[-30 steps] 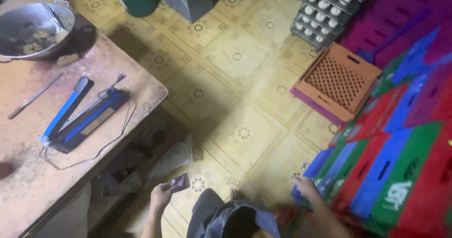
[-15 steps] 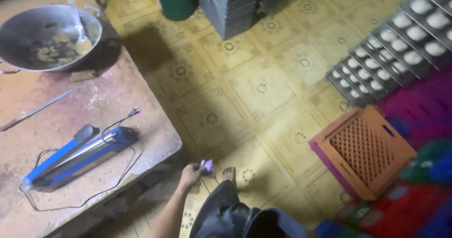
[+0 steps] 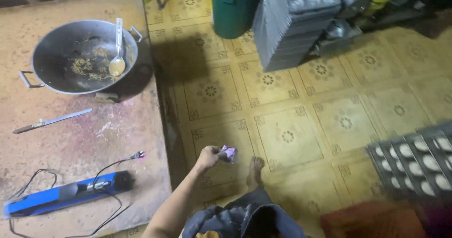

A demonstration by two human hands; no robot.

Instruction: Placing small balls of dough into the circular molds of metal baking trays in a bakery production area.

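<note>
The left hand (image 3: 208,156) pinches a small purple packet (image 3: 229,153) above the tiled floor (image 3: 301,106), right of the desk (image 3: 70,134). A wok (image 3: 80,57) holds scraps and a spoon (image 3: 117,50); the right hand is unseen.

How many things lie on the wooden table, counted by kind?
Wok: 1
Spoon, inside the wok: 1
Knife: 1
Blue corded sealing tool: 1
Total: 4
</note>
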